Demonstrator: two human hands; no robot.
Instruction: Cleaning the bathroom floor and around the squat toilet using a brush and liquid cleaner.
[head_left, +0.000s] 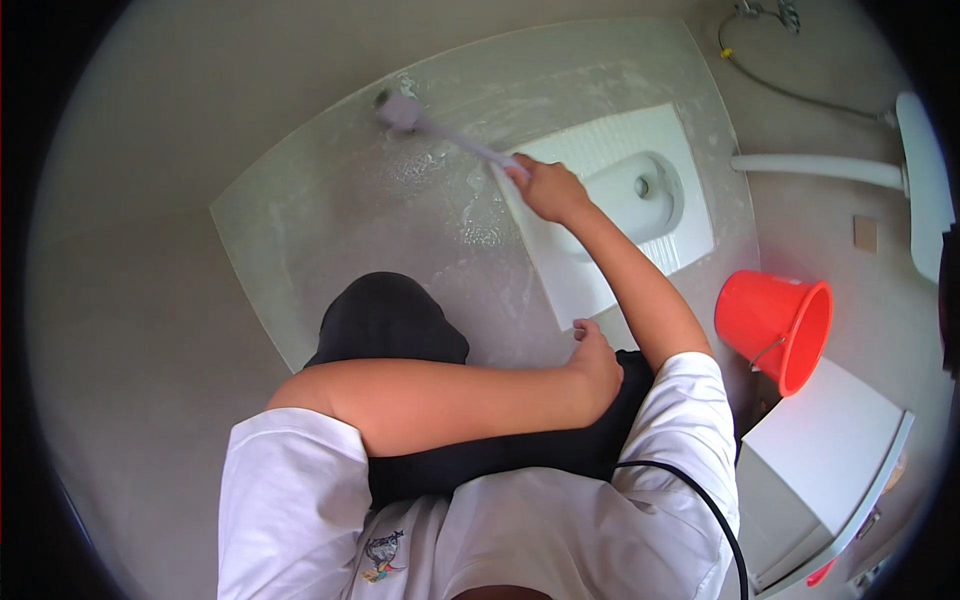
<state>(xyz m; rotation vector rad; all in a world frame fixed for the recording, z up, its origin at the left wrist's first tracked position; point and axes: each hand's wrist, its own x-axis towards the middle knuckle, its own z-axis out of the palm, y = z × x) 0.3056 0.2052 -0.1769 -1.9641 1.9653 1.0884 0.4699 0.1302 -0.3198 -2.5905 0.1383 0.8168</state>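
Observation:
My right hand (pixel 550 188) is closed around the handle of a pale purple scrub brush (pixel 455 136). The brush reaches to the upper left, and its slightly blurred head (pixel 400 110) meets the wet grey floor (pixel 380 215) near the wall. Foam and water streaks (pixel 480 225) lie around it. Beneath my right forearm is a white squat toilet (pixel 690 200) set into the floor. My left arm crosses my lap, and my left hand (pixel 597 370) rests at my dark-clad right knee, holding nothing, with fingers loosely bent and partly hidden.
A red bucket (pixel 750 305) lies tilted on the right, beside a white cabinet (pixel 830 440). A white pipe (pixel 820 168) runs along the right wall to a white cistern (pixel 925 190). Above it hangs a grey hose (pixel 790 92) from a tap (pixel 770 12). A black cable (pixel 705 500) crosses my right sleeve.

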